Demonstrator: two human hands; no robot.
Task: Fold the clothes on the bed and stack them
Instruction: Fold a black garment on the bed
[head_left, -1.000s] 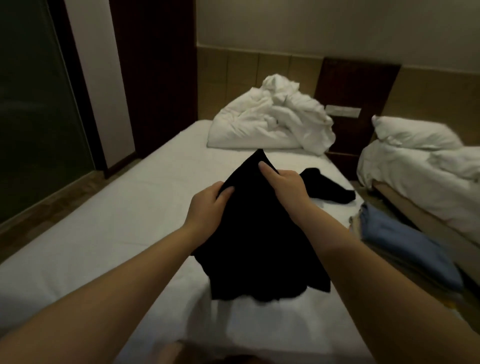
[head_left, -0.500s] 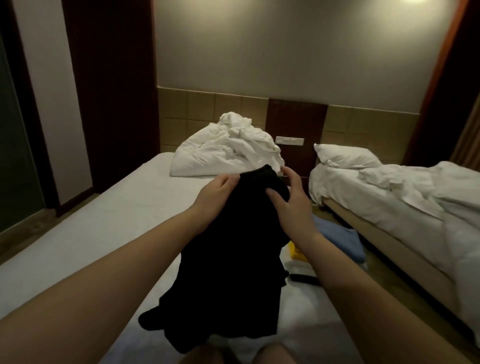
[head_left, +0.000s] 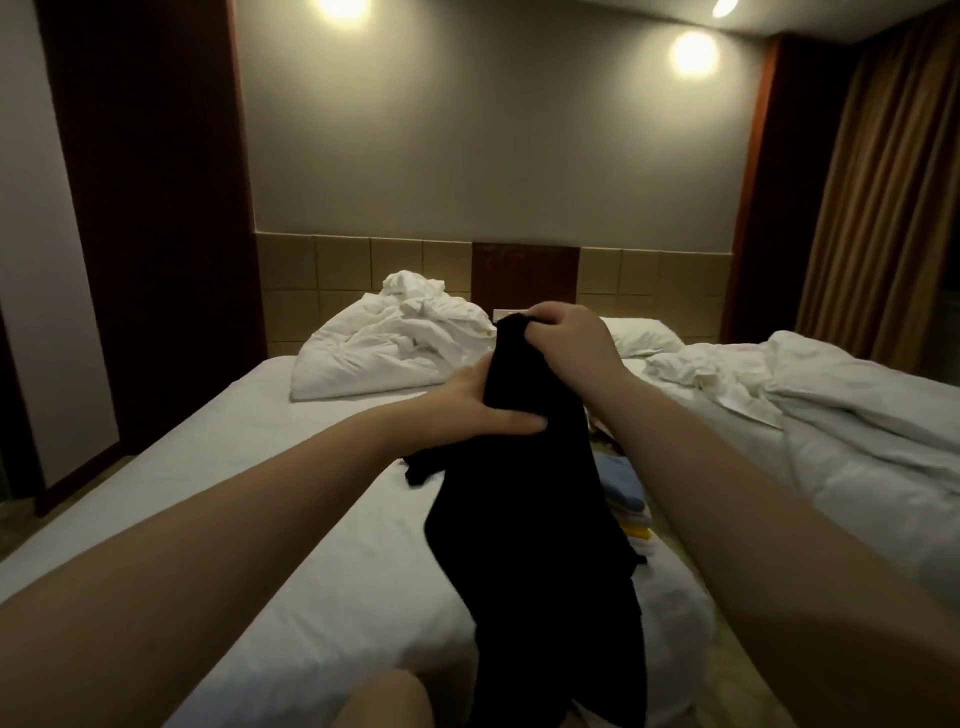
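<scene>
The top edge of a limp black fabric garment (head_left: 535, 519) is pinched by the right hand (head_left: 566, 338), whose fingers are curled tightly over the cloth. Lower down, the same garment is gripped by the left hand (head_left: 483, 405): the thumb is laid across the front of the fabric and the fingers are hidden behind it. Both arms are stretched forward and are bare.

The garment is held up above the wide bed with a plain white sheet (head_left: 260, 467). It hangs in one long bunched fold towards the foot of that bed, and its lower end is lost at the bottom edge of the view. A small dark piece of cloth (head_left: 418, 467) is seen on the bed just left of the hanging fold; whether it belongs to the held garment cannot be told.

At the head of the bed a crumpled white duvet (head_left: 395, 348) is heaped. At the bed's right edge a stack of folded clothes (head_left: 623, 488) is partly covered by the garment, with a blue piece on top and white and yellow layers beneath. To the right of the bed, a second bed with rumpled white bedding (head_left: 831, 415) is seen, and beyond it a brown pleated curtain (head_left: 883, 182).
</scene>
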